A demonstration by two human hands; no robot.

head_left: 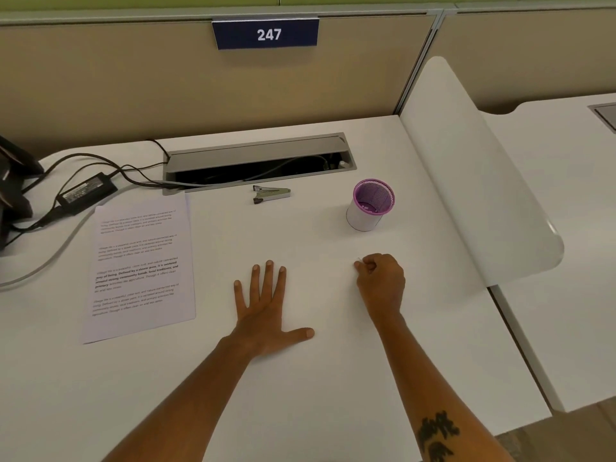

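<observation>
My left hand (263, 311) lies flat on the white desk (316, 378), fingers straight and spread. To its right, my right hand (380, 278) is curled, and its thumb and forefinger pinch a tiny thin wire piece that looks like a staple (358, 260), just above the desk. A metal staple remover (270, 194) lies further back, near the cable slot. A printed sheet of paper (140, 265) lies flat to the left of my left hand. A mesh pen cup (370, 205) with a purple rim stands behind my right hand.
An open grey cable tray (260, 161) is set into the back of the desk. A black power adapter (87, 192) and cables lie at the back left. A white curved divider (473, 181) borders the desk on the right. A number plate reading 247 (266, 34) hangs on the partition.
</observation>
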